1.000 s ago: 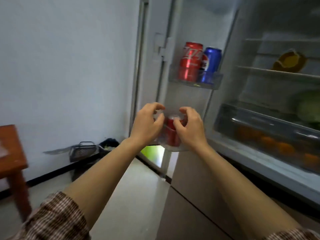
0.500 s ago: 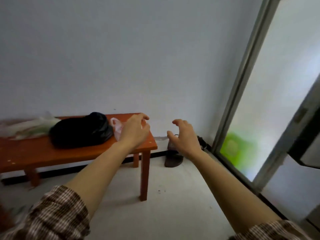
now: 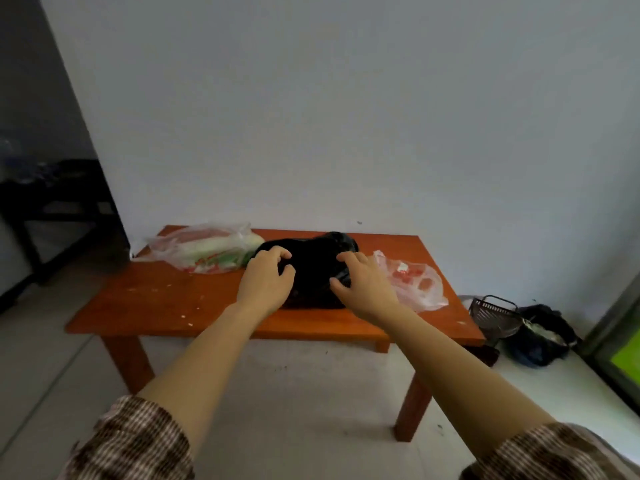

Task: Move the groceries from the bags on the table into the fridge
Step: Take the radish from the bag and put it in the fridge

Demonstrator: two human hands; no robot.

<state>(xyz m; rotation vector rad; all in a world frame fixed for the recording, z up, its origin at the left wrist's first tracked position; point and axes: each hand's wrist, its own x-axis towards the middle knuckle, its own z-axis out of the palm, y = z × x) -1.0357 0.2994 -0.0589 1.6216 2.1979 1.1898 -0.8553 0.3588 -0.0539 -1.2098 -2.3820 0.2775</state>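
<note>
A low orange-brown wooden table (image 3: pixel 156 306) stands against the pale wall. In its middle lies a black plastic bag (image 3: pixel 313 268). My left hand (image 3: pixel 265 284) hovers at the bag's left side and my right hand (image 3: pixel 363 289) at its right side, both with fingers spread and nothing held. Left of the black bag lies a clear bag (image 3: pixel 204 251) with green and white vegetables inside. To the right lies another clear bag (image 3: pixel 415 282) with red items. The fridge is out of view.
A dark wire basket (image 3: pixel 493 315) and a dark bundle (image 3: pixel 540 336) sit on the floor right of the table. A door frame with a green patch behind it (image 3: pixel 623 355) is at the far right. A dark doorway with furniture (image 3: pixel 52 209) opens at the left.
The view has swung from the fridge door, where both hands were at a red can, round to the table. Both empty hands have reached out to the black bag.
</note>
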